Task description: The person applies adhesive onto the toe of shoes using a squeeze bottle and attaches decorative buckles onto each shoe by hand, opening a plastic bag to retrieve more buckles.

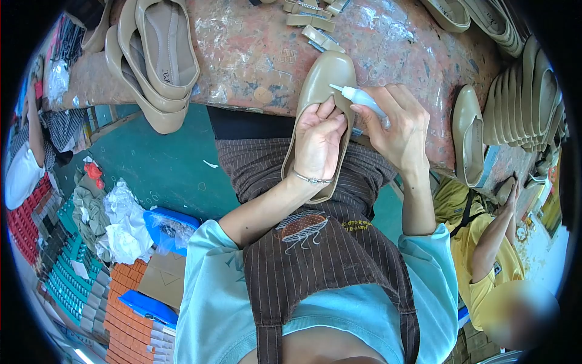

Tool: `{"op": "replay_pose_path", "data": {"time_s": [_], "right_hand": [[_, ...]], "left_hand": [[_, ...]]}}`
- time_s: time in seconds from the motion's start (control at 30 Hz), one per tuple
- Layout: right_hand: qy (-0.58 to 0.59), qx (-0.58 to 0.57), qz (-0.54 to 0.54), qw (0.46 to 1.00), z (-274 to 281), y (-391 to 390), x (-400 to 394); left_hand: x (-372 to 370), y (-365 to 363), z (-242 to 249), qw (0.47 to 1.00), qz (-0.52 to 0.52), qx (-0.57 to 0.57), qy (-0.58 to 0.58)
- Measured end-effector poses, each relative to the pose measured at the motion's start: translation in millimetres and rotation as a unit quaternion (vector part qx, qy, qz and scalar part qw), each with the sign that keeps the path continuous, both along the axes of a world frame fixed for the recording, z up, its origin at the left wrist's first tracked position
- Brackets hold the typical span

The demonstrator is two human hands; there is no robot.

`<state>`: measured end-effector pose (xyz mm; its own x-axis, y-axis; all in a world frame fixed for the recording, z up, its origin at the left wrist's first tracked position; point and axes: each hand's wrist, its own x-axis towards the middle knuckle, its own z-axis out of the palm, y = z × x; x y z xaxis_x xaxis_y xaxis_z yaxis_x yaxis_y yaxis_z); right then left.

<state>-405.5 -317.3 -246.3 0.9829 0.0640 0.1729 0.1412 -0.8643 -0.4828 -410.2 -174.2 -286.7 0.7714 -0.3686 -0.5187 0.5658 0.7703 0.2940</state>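
A beige flat shoe (328, 68) points toe-up over the edge of the worn table. My left hand (318, 142) is closed on it, with the fingers inside the opening. In my right hand (397, 124) is a small white glue bottle (364, 99), gripped between thumb and fingers. Its thin nozzle tip is right at the shoe's upper, just above the opening. Beyond the toe lie beige bow trims (321, 37) on the tabletop.
Stacked beige shoes (167, 57) overhang the table (242, 73) at left. More shoes stand in a row (521, 103) at right, beside a single shoe (468, 136). A person in yellow (485, 242) works at right. A blue bin (167, 227) and crumpled paper are on the left.
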Motion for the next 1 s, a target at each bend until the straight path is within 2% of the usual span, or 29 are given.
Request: {"op": "replay_pose_path", "data": {"time_s": [0.63, 1.0], "right_hand": [[0.028, -0.019, -0.006, 0.999, 15.3, -3.5, 2.8], [0.032, -0.042, 0.002, 0.999, 20.2, 0.0, 3.8]], "left_hand": [[-3.4, -0.3, -3.5, 0.999, 0.014, 0.009, 0.034], [-4.5, 0.6, -6.9, 1.000, 0.011, 0.007, 0.010]]}}
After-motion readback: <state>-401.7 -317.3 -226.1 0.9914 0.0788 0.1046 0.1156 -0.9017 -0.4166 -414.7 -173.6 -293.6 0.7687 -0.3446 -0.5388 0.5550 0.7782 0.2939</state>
